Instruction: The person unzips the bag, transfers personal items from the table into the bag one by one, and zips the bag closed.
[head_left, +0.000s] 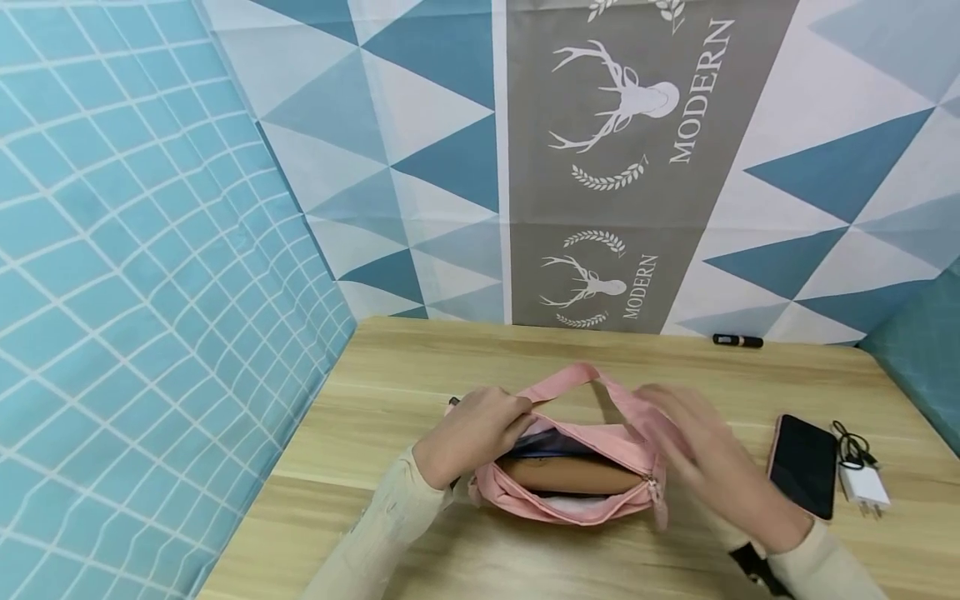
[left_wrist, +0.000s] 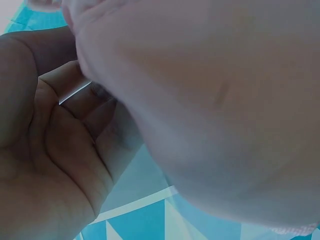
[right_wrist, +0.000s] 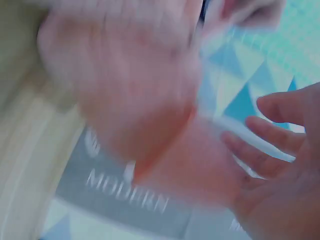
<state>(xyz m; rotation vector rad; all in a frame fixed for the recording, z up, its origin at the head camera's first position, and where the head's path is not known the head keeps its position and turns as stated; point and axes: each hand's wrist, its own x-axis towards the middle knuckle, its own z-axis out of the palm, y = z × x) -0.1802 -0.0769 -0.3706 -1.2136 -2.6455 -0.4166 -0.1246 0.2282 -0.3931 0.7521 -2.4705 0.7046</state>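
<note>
A pink zippered pouch (head_left: pixel 517 500) stands unzipped on the table, its mouth facing up. Inside show a smooth brown item (head_left: pixel 573 475), something dark blue behind it and a bit of white at the front. My left hand (head_left: pixel 476 429) pinches the pouch's left end, near the base of its pink strap (head_left: pixel 572 379). The left wrist view has the pouch's pale side (left_wrist: pixel 215 110) beside the curled fingers. At the right end, my right hand (head_left: pixel 708 454) is blurred, fingers extended against the strap. In the right wrist view its fingers (right_wrist: pixel 257 155) are spread and loosely bent.
To the right lie a dark-screened phone (head_left: pixel 804 467), a white charger plug (head_left: pixel 864 485) and a coiled black cable (head_left: pixel 853 446). A small black stick-shaped object (head_left: pixel 738 341) sits at the table's back edge. Patterned cloth hangs behind, a blue grid cloth (head_left: pixel 135 275) at left.
</note>
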